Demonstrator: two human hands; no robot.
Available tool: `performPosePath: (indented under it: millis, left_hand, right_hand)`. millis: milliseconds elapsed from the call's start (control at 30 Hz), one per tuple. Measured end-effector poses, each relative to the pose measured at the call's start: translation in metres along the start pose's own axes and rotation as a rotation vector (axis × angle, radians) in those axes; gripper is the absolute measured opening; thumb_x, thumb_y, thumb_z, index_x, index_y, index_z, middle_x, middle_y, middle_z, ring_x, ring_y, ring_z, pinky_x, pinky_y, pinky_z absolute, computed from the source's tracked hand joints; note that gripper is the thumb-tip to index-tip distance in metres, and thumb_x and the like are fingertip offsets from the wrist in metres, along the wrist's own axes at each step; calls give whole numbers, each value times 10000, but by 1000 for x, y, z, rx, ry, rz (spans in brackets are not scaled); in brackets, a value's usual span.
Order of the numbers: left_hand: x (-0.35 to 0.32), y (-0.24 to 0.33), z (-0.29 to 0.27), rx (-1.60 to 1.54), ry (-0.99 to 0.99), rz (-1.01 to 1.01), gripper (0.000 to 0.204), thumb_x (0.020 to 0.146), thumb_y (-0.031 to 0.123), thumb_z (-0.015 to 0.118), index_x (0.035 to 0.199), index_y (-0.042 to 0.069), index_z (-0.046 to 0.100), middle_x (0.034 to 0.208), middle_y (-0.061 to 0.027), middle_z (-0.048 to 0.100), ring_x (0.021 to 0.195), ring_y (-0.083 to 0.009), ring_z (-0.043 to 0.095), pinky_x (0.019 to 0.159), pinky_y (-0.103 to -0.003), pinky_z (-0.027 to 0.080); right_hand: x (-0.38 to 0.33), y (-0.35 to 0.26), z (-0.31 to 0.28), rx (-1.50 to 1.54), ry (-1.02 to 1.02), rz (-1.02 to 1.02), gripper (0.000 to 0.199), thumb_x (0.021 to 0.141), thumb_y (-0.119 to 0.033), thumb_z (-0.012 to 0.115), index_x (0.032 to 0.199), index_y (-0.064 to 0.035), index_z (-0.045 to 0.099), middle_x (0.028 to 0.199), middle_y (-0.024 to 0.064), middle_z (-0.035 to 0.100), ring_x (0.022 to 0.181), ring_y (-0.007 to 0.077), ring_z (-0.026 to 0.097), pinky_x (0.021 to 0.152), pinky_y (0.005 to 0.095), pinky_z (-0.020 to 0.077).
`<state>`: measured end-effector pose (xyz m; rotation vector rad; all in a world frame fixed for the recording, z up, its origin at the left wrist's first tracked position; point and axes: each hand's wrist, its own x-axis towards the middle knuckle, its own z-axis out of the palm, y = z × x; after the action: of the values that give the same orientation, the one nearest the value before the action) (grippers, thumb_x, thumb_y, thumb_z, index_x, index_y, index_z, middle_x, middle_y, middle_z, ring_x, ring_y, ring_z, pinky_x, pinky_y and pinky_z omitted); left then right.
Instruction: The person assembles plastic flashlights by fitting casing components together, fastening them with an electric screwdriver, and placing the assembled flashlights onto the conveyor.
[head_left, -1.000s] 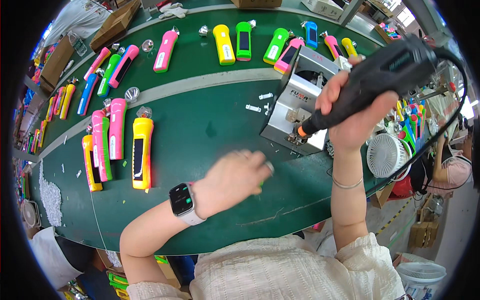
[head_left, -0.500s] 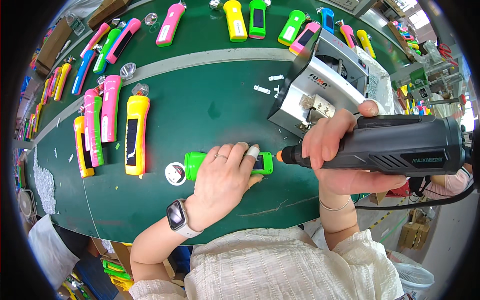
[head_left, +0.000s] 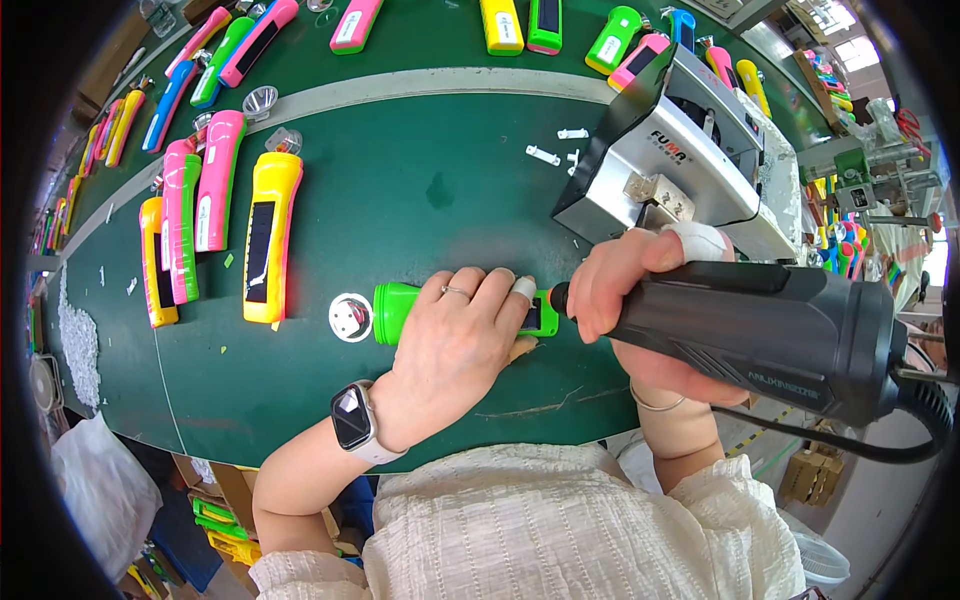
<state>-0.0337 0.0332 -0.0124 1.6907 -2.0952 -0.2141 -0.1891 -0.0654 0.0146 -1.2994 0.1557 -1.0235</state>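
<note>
While a green flashlight (head_left: 397, 312) is held flat on the green tabletop (head_left: 420, 210), head view, its middle is covered by the left hand (head_left: 452, 335), whose fingers are curled over the body. A black power screwdriver (head_left: 750, 330) is gripped by the right hand (head_left: 625, 290), with the fingers wrapped round its front section. The hands are set apart, and the driver tip is brought up to the flashlight's narrow end; whether contact is made cannot be told. Just beside the wide end, a round reflector (head_left: 351, 318) is seen. A yellow flashlight (head_left: 272, 240) is laid farther left. Beyond the right hand a silver machine (head_left: 670, 165) is placed, with small white strips (head_left: 543, 155) scattered near its left side.
</note>
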Motion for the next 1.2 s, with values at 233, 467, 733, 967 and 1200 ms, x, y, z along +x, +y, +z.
performPosePath:
  millis: [233, 467, 733, 967, 1200]
  left_hand:
    - [4, -7, -13, 63, -7, 53, 480, 644, 241, 748, 1059, 51, 598, 1035, -79, 577, 953, -249, 555, 866, -383, 417]
    - [12, -21, -3, 242, 102, -3, 571, 622, 264, 775, 1118, 48, 592, 1026, -78, 597, 938, -231, 568, 868, -382, 423]
    - [6, -36, -20, 185, 116, -14, 506, 679, 321, 751, 1076, 38, 614, 951, -70, 618, 888, -235, 578, 855, -386, 433]
    - [7, -32, -20, 141, 85, -49, 500, 673, 289, 758, 1076, 32, 613, 985, -88, 622, 908, -263, 580, 856, -390, 437]
    - [7, -32, -18, 131, 64, -64, 513, 669, 289, 757, 1094, 43, 607, 998, -83, 621, 907, -256, 578, 833, -379, 440]
  right_hand:
    - [5, -12, -9, 35, -68, -153, 975, 618, -845, 544, 1256, -114, 440, 696, 58, 533, 549, 175, 504, 551, 325, 438]
    - [33, -51, -45, -124, -81, -484, 991, 654, -844, 507, 1269, -75, 402, 782, 66, 508, 597, 163, 499, 594, 324, 436]
    - [43, -39, -42, 144, 6, -231, 930, 759, -783, 453, 1322, -49, 359, 747, 68, 488, 572, 166, 491, 581, 319, 436]
    - [14, -15, -20, 147, -94, -260, 990, 656, -828, 515, 1330, -117, 377, 769, 91, 530, 590, 193, 515, 590, 337, 441]
    - [6, -3, -15, 56, -67, -146, 999, 630, -869, 489, 1302, -132, 426, 724, 60, 519, 573, 174, 512, 554, 317, 434]
